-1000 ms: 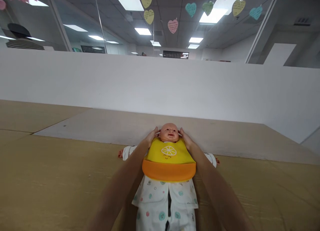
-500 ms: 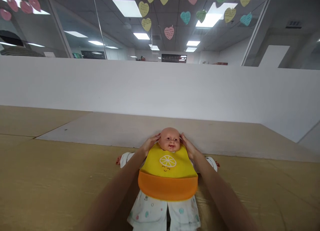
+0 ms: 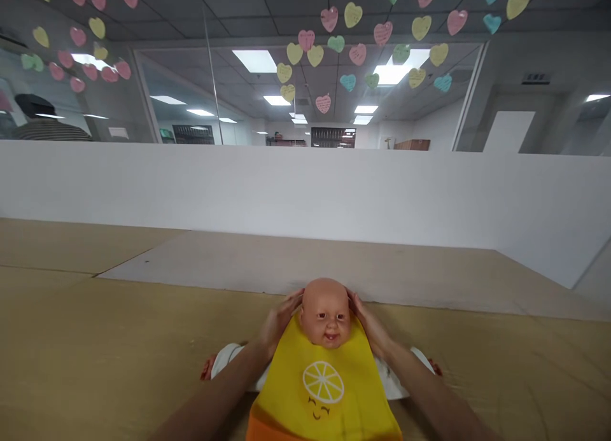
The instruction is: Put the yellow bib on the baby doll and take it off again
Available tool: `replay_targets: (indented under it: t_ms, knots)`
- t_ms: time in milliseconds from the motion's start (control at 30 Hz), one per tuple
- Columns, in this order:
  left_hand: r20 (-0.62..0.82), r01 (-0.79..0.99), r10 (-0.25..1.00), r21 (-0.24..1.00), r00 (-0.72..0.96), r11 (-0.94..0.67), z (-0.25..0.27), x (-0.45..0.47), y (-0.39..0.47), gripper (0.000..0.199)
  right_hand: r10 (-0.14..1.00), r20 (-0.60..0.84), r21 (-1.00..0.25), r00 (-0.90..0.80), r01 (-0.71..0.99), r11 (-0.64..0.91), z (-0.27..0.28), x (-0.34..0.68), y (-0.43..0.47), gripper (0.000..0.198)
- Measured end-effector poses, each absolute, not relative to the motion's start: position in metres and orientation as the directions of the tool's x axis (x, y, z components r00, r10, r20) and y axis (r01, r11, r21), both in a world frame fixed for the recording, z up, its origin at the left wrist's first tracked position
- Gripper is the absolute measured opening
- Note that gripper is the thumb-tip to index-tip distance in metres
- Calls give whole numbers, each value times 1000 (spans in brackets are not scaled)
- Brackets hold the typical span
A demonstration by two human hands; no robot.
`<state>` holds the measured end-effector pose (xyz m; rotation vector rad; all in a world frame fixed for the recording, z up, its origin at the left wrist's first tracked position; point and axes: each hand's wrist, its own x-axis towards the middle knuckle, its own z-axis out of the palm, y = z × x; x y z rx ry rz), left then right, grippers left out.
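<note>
A bald baby doll (image 3: pixel 325 307) in white clothes lies face up on the tan surface, arms spread to both sides. It wears a yellow bib (image 3: pixel 286 384) with a smiling lemon slice and an orange lower edge. My left hand (image 3: pixel 280 320) is on the left of the doll's head, fingers curled round the bib's upper edge by the neck. On the other side, my right hand (image 3: pixel 371 325) grips the opposite upper edge. The fingertips of both hands are partly hidden behind the head.
Beyond the tan surface (image 3: pixel 119 339) lies a grey strip (image 3: pixel 267 259), then a low white wall (image 3: pixel 286 193). Glass above it carries heart-shaped notes (image 3: pixel 323 104). A person's back (image 3: pixel 50 129) shows behind the glass at far left.
My view has tilted up and come closer, so the doll appears larger and lower, its legs now out of frame. Both hands stay beside its head.
</note>
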<state>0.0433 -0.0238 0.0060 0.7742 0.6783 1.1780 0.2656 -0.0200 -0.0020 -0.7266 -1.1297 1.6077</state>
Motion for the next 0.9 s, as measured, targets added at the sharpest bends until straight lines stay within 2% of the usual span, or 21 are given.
replay_targets:
  t_ms: [233, 433, 600, 767, 900]
  knots:
    - [-129, -509, 976, 837, 177, 203, -2, 40, -70, 37, 951, 70, -925, -302, -375, -51, -16, 273, -67, 56]
    - [-25, -418, 978, 902, 208, 112, 1, 42, -81, 25, 953, 83, -936, -291, -352, -26, -20, 276, -90, 45]
    - [-4, -388, 983, 919, 182, 75, -4, 44, -84, 25, 959, 65, -943, -278, -331, -32, -15, 274, -95, 48]
    - [-52, -418, 977, 898, 208, 137, -8, 46, -95, 36, 967, 44, -932, -249, -359, -50, -12, 271, -96, 51]
    - [-96, -444, 964, 873, 249, 202, -8, 48, -102, 33, 964, 59, -925, -259, -377, -45, -12, 269, -91, 47]
